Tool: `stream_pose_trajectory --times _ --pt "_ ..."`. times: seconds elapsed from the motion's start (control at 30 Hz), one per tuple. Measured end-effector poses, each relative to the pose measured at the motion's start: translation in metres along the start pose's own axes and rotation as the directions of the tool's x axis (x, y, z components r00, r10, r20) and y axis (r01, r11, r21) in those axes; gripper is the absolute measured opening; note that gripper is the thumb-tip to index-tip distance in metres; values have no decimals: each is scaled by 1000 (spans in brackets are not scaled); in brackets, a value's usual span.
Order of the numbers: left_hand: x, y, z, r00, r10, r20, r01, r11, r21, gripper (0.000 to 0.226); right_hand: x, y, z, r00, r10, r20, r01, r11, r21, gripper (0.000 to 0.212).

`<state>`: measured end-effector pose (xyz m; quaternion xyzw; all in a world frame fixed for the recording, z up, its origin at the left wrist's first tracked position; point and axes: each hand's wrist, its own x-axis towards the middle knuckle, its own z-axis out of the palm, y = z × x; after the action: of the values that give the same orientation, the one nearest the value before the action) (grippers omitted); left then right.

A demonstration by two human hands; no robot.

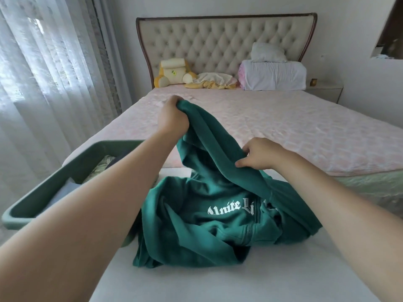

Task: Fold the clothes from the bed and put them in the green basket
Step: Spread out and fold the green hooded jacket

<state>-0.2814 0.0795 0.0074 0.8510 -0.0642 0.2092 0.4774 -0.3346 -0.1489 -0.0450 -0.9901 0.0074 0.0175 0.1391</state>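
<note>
You stand at the foot of the wide bed with the pink quilted cover (283, 127), and between you and it lies a plain white flat surface (218, 280) that serves as your folding place. On that surface sits the task's thing, a dark green fleece sweatshirt with white gothic lettering and a zip (196, 225); its body is bunched and creased, not laid flat. To your left, beside the white surface, is the green plastic basket (65, 171), with some folded cloth in it, one piece pale and patterned (104, 164). One long sleeve of the sweatshirt (218, 144) is lifted off the heap and stretched between your hands. Your left hand (172, 118) is closed in a fist round the far end of the sleeve, raised over the bed. Your right hand (259, 156) pinches the same sleeve lower down, fingers curled over the cloth and thumb under it. By my reading you are at the start of folding this garment: you are drawing the sleeve out straight. The next move calls for spreading the body flat on the white surface, lettering smoothed, then laying the sleeve across it. The basket comes only after that.
</note>
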Motion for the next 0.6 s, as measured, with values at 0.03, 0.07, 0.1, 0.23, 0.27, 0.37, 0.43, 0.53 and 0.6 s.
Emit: stream_pose_trajectory --times 0.03,0.07,0.1,0.23,0.27,0.37,0.43,0.53,0.6 --pt "5 3 3 999 35 -1 -35 999 0 48 9 -1 0 999 33 -33 -34 999 -25 24" --pt "8 6 6 998 63 5 -63 998 5 50 17 -2 0 995 72 -68 -73 997 -17 24" --pt "12 9 8 996 87 13 -87 996 26 52 26 -2 1 988 121 -93 -118 992 43 26" --pt "35 8 17 979 191 65 -200 963 183 54 64 7 9 952 287 -105 -209 861 463 29" --pt "46 4 21 979 195 62 -203 964 172 56 75 10 10 942 276 -193 -144 848 510 24" --pt "82 -11 36 974 228 -4 -228 974 8 70 107 13 16 886 197 -420 53 857 512 18" --pt "101 -24 46 973 232 19 -232 972 32 84 127 11 27 939 68 -337 119 856 503 33" --pt "106 -49 68 975 12 223 -64 971 228 100 148 8 52 997 -59 40 37 906 422 84" --pt "96 -74 84 915 -136 380 10 949 316 106 154 10 67 983 -32 181 -11 972 233 90"
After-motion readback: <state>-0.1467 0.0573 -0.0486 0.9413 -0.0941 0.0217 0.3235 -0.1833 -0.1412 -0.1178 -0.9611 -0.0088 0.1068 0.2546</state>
